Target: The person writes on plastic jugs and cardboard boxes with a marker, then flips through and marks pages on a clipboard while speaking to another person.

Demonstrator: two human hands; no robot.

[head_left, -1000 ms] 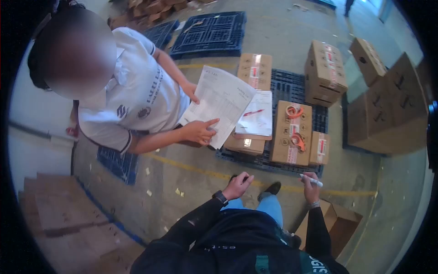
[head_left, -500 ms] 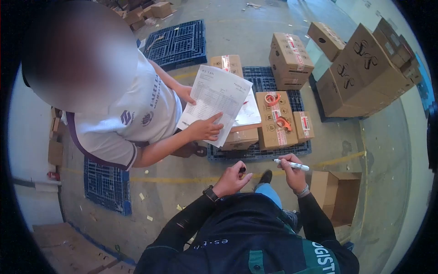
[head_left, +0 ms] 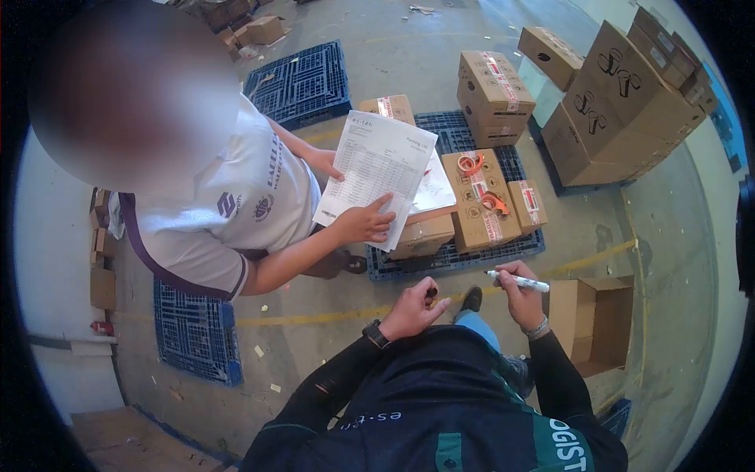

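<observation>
My right hand (head_left: 521,297) grips a white marker (head_left: 525,282), its dark tip pointing left. My left hand (head_left: 414,308) is curled in front of my body, with a small black marker cap (head_left: 430,297) between thumb and fingers. To the left, a person in a white shirt holds a printed packing list (head_left: 379,169) over other sheets, one finger on its lines. Beyond my hands, a taped carton (head_left: 481,224) bears two orange tape dispensers, one being the nearer dispenser (head_left: 494,203). A smaller carton (head_left: 528,206) stands beside it.
These cartons stand on a blue pallet (head_left: 503,250). An open carton (head_left: 591,318) lies on the floor at right. Tall cartons (head_left: 621,118) stand farther right. More blue pallets are at left, one near pallet (head_left: 193,330) and one far pallet (head_left: 299,82). Paper scraps dot the floor.
The view has shifted slightly. My hands keep nearly the same pose, still with the marker and cap. The other person's finger stays on the packing list, which has tilted a little.
</observation>
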